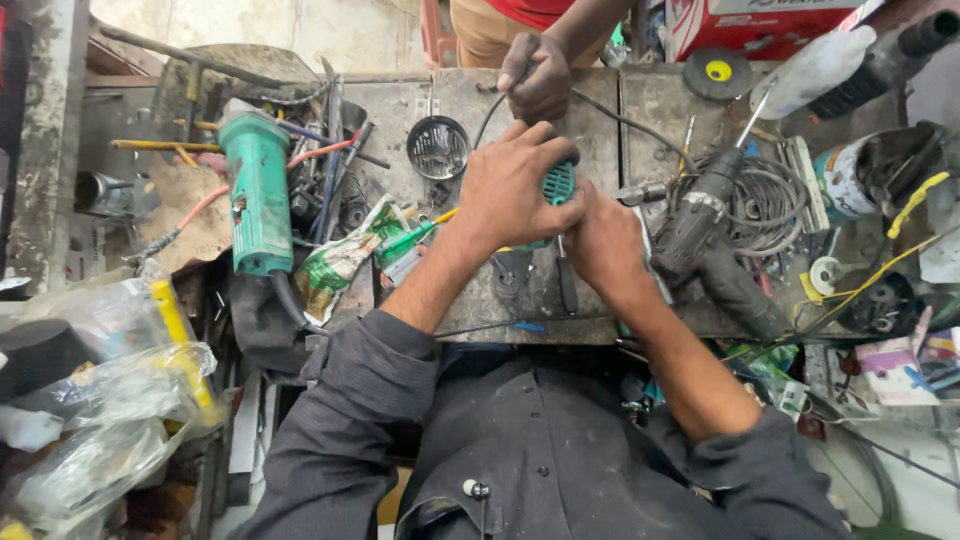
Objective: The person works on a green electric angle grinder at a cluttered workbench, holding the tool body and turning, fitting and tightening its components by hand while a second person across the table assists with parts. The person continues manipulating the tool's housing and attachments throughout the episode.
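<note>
Workbench: a worn, grimy metal bench (520, 300) crowded with tools, cables and wrappers.
Left hand: the left hand (510, 190) lies curled over a green tool body (558, 183), fingers (525, 140) closed around it.
Right hand: the right hand (603, 243) presses just beside and below the left; its fingers are hidden, so its grip cannot be told.
Risk: the tool could slip or twist if the grip loosens, and the black cable (600, 110) could snag.
Beyond the fingers: another person's hand (538, 75) grips that cable.
Left of the fingers: a round tin of screws (437, 147), farther off a green angle grinder (255, 190).
Right of the fingers: a dark drill (700, 215).
</note>
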The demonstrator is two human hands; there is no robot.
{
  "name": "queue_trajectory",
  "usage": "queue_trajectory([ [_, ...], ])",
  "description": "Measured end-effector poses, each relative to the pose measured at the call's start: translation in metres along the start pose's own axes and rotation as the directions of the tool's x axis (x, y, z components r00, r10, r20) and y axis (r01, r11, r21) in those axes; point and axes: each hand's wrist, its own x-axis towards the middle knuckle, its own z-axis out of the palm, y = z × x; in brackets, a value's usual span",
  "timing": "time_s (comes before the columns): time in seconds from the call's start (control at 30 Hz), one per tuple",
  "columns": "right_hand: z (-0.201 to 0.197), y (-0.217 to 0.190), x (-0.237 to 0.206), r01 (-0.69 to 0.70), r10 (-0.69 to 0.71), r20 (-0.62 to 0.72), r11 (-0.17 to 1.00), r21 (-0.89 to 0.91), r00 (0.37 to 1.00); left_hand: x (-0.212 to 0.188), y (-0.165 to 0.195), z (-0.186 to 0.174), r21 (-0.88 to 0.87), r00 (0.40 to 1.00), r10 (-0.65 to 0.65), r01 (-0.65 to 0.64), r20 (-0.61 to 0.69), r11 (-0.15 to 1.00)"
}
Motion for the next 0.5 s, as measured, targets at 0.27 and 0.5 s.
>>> queue_trajectory([
  [0.27, -0.011, 0.075, 0.042, -0.213, 0.075, 0.340, 0.897, 0.388, 0.937, 0.001, 0.000, 0.001, -0.014, 0.999, 0.051, -0.051, -0.002, 0.999],
  [0.5, 0.036, 0.068, 0.063, -0.484, -0.194, 0.477, 0.013, 0.875, 0.857, -0.002, 0.002, -0.002, -0.049, 1.000, 0.015, -0.016, -0.019, 0.999],
])
